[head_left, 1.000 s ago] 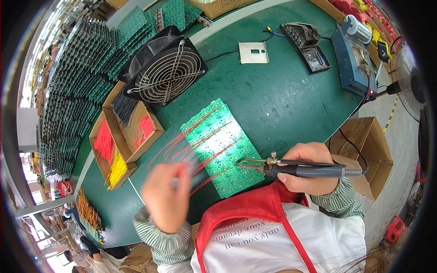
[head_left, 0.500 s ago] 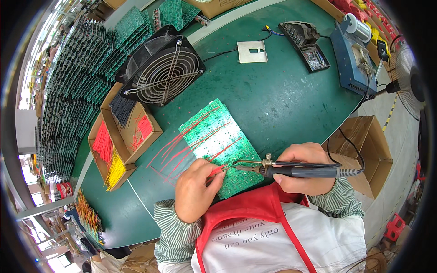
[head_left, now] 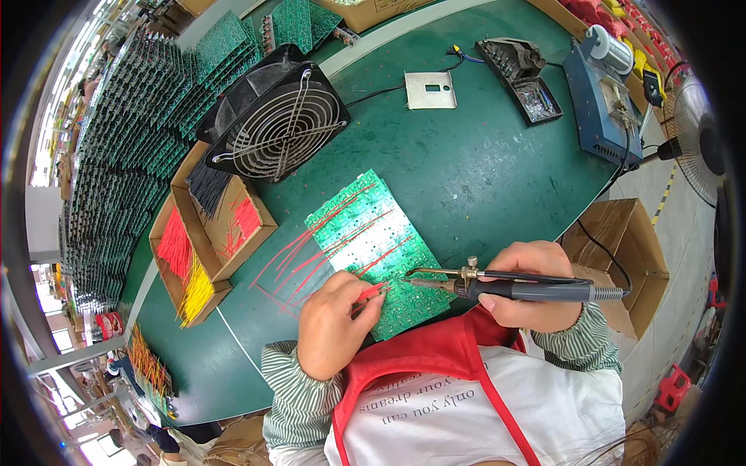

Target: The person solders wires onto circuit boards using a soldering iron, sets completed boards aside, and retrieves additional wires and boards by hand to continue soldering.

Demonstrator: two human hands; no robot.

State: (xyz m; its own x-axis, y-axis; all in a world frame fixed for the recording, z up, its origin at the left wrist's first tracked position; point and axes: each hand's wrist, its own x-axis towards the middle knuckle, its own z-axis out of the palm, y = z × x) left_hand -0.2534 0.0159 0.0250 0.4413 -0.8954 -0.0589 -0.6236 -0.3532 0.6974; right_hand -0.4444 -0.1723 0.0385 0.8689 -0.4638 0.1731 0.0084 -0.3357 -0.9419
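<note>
A green circuit board [head_left: 373, 233] lies on the green table in front of me, with several red wires [head_left: 311, 252] fanned across its left part. My left hand [head_left: 334, 325] pinches a red wire [head_left: 374, 291] near the board's front edge. My right hand [head_left: 532, 287] grips a soldering iron [head_left: 513, 289] held level, its tip pointing left toward the held wire, just above the board.
A black fan [head_left: 276, 124] stands at the back left. Cardboard boxes [head_left: 206, 241] hold red, yellow and black wires. Stacks of green boards [head_left: 124, 155] fill the left side. A blue soldering station [head_left: 602, 101] and a tip tray [head_left: 521, 78] sit at the back right.
My left hand came forward from the table's front left onto the board and now pinches a red wire by the iron's tip. The right hand stayed almost still.
</note>
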